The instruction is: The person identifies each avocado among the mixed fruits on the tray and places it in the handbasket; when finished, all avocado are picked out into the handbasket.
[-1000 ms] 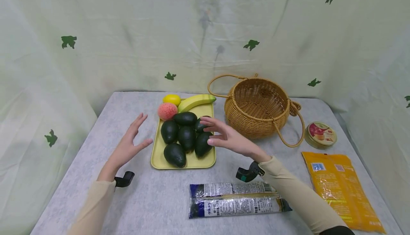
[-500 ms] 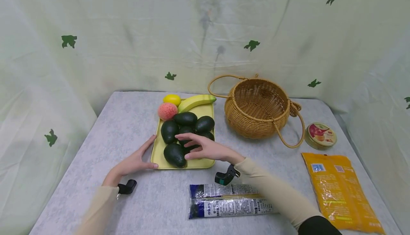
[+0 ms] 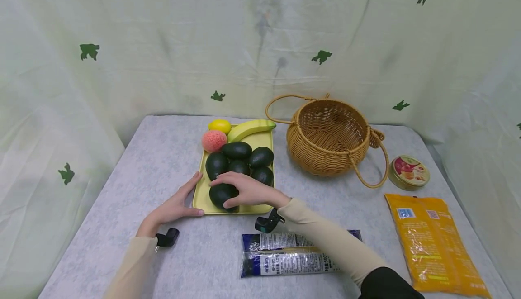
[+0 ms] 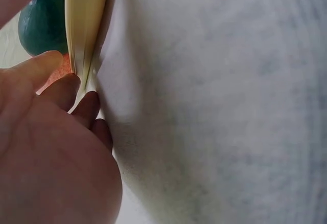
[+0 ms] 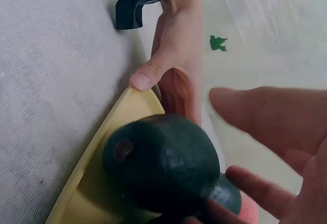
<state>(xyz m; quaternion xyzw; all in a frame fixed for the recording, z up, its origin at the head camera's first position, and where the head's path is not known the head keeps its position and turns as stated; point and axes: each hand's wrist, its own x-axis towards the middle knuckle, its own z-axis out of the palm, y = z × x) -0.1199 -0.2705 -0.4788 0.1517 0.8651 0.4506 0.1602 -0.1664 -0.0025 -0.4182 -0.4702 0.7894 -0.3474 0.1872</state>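
A pale yellow tray [image 3: 256, 209] bears several dark green avocados [image 3: 236, 150], a lemon [image 3: 220, 125], a pink bumpy ball-like fruit [image 3: 214, 141] and a banana [image 3: 252, 129]. My left hand [image 3: 172, 209] rests at the tray's front left corner, thumb on the front rim and straight fingers along the left side. Over the nearest avocado [image 3: 221, 195] my right hand [image 3: 250, 190] spreads its thumb and fingers to either side. In the right wrist view the thumb stands apart from that avocado [image 5: 163, 160], and the fingers are close by it.
A wicker basket [image 3: 325, 163] with two handles stands right of the tray. Farther right are a round tin [image 3: 409, 172] and an orange packet [image 3: 439, 244]. A long blue and clear packet [image 3: 293, 263] lies in front, partly under my right forearm. Fabric hangs behind the table.
My left hand has come right and down onto the tray's corner. The right hand has moved left and lower, from above the tray's right side to the nearest avocado.
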